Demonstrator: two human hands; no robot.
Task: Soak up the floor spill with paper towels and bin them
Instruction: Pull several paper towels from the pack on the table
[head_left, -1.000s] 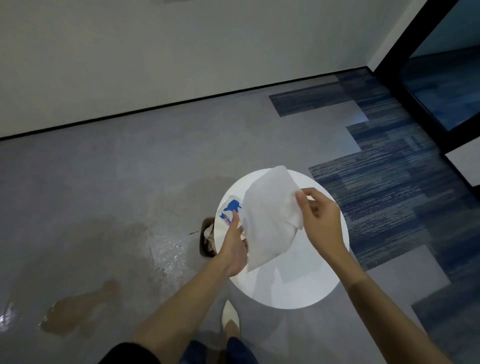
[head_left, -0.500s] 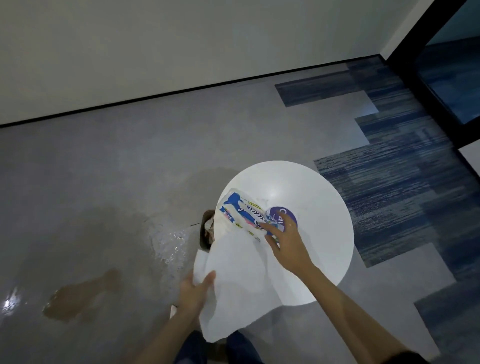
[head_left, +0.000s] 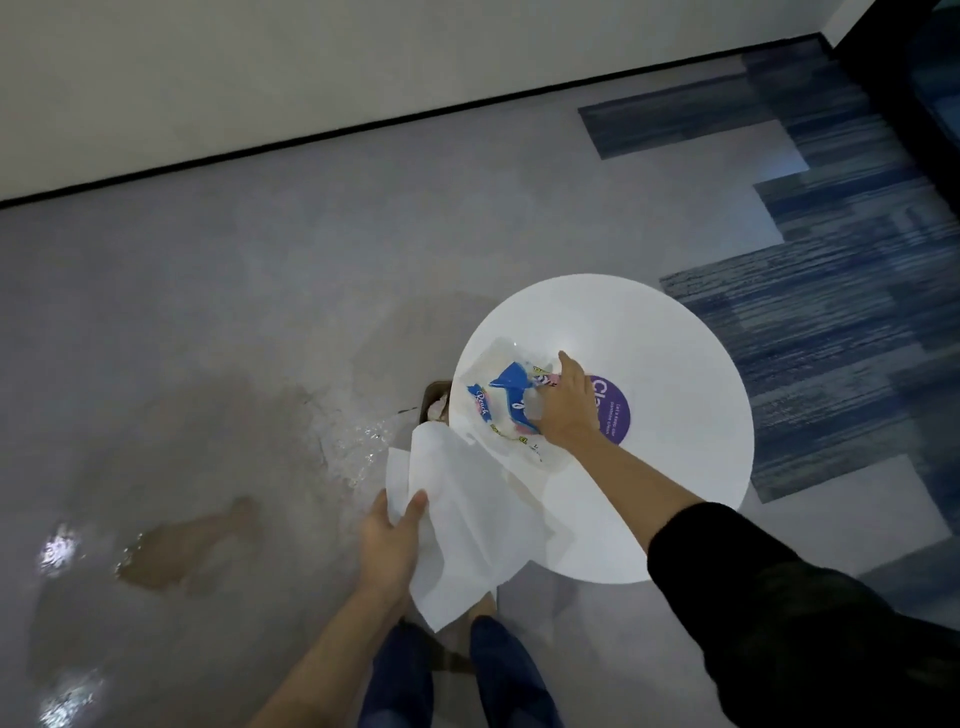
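1. 2 hands busy here. The left hand (head_left: 392, 535) pinches a paper towel (head_left: 467, 525) near its left edge, thumb on top and fingers curled under. The right hand (head_left: 569, 405) is laid on the towel pack (head_left: 498, 402) on the round white table (head_left: 675, 415), fingers bent down over the plastic. Looks to me like it's pinning the pack or going for another sheet, can't tell which.

2. Handling: the towel is about as light and floppy as it gets. It drapes and folds over itself, 0 stiffness. An edge pinch like this is fine while it's dry. Once it's wet I'd guess it goes heavy and tears easily, so bunch it up and scoop from under rather than lifting by a corner.

3. Where it is: the towel hangs off the table's near-left edge, upper part lying over the rim just beside the pack, the rest dangling toward the floor (head_left: 208, 312) above the person's shoes.

4. Orientation: long axis runs roughly from the pack down to a loose corner pointing at the shoes.

5. The spill (head_left: 192, 551), a brownish puddle, sits well left of the towel, not touched by it. A bin (head_left: 434, 397) peeks out behind the table's left edge with something pale in it.
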